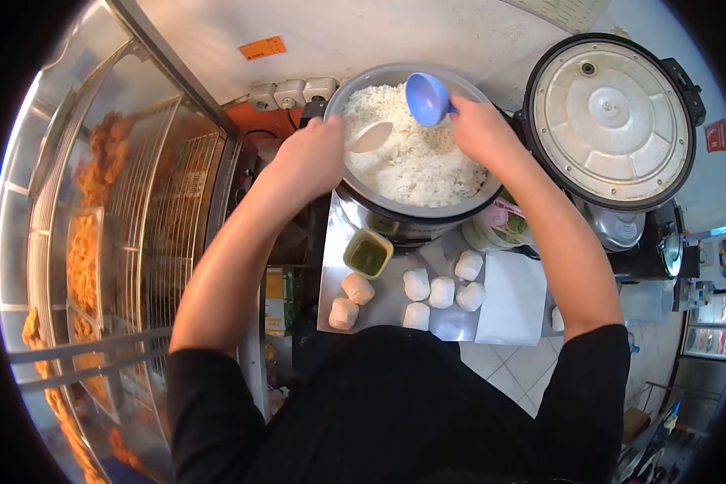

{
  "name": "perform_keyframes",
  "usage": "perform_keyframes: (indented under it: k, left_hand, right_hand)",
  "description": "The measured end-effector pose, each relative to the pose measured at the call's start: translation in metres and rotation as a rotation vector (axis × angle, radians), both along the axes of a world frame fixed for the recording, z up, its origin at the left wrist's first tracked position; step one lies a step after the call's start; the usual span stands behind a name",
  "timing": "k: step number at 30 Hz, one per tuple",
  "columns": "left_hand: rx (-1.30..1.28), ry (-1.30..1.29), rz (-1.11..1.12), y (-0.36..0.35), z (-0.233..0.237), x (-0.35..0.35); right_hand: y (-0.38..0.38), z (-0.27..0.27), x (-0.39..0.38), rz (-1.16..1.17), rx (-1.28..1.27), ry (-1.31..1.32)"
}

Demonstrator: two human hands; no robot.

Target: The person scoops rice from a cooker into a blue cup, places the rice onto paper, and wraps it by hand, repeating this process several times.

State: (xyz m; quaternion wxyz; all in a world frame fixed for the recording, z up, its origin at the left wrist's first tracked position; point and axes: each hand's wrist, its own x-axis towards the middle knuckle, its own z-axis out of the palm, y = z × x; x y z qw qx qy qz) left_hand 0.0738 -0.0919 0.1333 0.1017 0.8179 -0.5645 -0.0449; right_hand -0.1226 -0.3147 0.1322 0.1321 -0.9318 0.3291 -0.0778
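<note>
Over a large rice cooker (361,202) heaped with white rice (436,173), both my hands are at work. My left hand (316,157), slightly blurred, is closed around the handle of a pale rice paddle (372,138), its flat head over the rice at the left side of the pot. In my right hand (482,131) is a small blue cup (427,99), gripped at its right side and tilted above the rice near the far rim. The cooker's round lid (613,121) stands raised to the right.
On the steel counter (335,242) are a square cup of green liquid (369,253), several white wrapped rolls (441,292), two browner ones (357,288) and white paper (511,298). A glass display case (161,202) with fried food stands left. Sockets (290,93) line the wall.
</note>
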Motion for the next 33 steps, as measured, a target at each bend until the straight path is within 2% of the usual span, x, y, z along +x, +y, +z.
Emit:
perform_keyframes:
  k: [2, 5, 7, 8, 9, 11, 13, 15, 18, 22, 24, 25, 27, 28, 30, 31, 32, 33]
  left_hand:
    - [-0.145, 0.104, 0.032, 0.036, 0.0, -0.007]
    - [-0.383, 0.483, 0.294, 0.069, -0.017, -0.024]
    - [-0.56, 0.673, 0.429, 0.087, -0.079, -0.022]
    - [-0.697, 0.902, 0.482, 0.092, -0.093, -0.037]
    - [-0.855, 1.112, 0.494, 0.093, -0.128, -0.049]
    - [-0.997, 1.284, 0.418, 0.081, -0.142, -0.082]
    - [-0.984, 1.431, 0.271, 0.079, -0.168, -0.1]
    - [-0.849, 1.286, 0.339, 0.082, -0.163, -0.105]
    - [-0.824, 1.374, 0.314, 0.085, -0.161, -0.096]
    - [-0.742, 1.505, 0.206, 0.088, -0.156, -0.088]
    - [-0.749, 1.504, 0.209, 0.087, -0.154, -0.088]
    - [-0.757, 1.507, 0.218, 0.086, -0.154, -0.089]
    - [-0.751, 1.474, 0.237, 0.088, -0.153, -0.088]
    - [-0.744, 1.438, 0.264, 0.09, -0.153, -0.086]
    - [-0.691, 1.47, 0.277, 0.096, -0.14, -0.067]
    - [-0.63, 1.502, 0.287, 0.096, -0.129, -0.059]
    - [-0.694, 1.528, 0.364, 0.094, -0.112, -0.056]
    - [-0.677, 1.385, 0.366, 0.095, -0.098, -0.049]
  right_hand:
    - [-0.003, -0.018, 0.035, -0.057, -0.082, 0.075]
    - [0.0, -0.025, 0.072, -0.095, -0.095, 0.173]
    - [0.006, -0.023, 0.091, -0.066, -0.128, 0.273]
    - [0.007, -0.024, 0.098, -0.028, -0.16, 0.363]
    - [0.004, -0.029, 0.102, -0.022, -0.165, 0.381]
    - [-0.004, -0.041, 0.103, 0.037, -0.174, 0.394]
    - [-0.001, -0.035, 0.105, 0.098, -0.179, 0.422]
    - [0.006, -0.036, 0.11, 0.165, -0.186, 0.443]
    - [0.015, -0.038, 0.113, 0.442, -0.231, 0.566]
    - [0.024, -0.028, 0.116, 0.544, -0.197, 0.664]
    - [0.023, -0.027, 0.112, 0.578, 0.094, 0.669]
    - [0.023, -0.025, 0.108, 0.574, 0.088, 0.67]
    - [0.025, -0.02, 0.096, 0.57, 0.287, 0.608]
    - [0.02, -0.026, 0.088, 0.573, 0.28, 0.611]
    - [0.008, -0.038, 0.069, 0.688, 0.377, 0.413]
    - [0.004, -0.036, 0.062, 0.688, 0.371, 0.412]
    - [0.005, -0.025, 0.056, 0.481, 0.562, 0.488]
    - [0.007, -0.014, 0.049, 0.266, 0.744, 0.558]
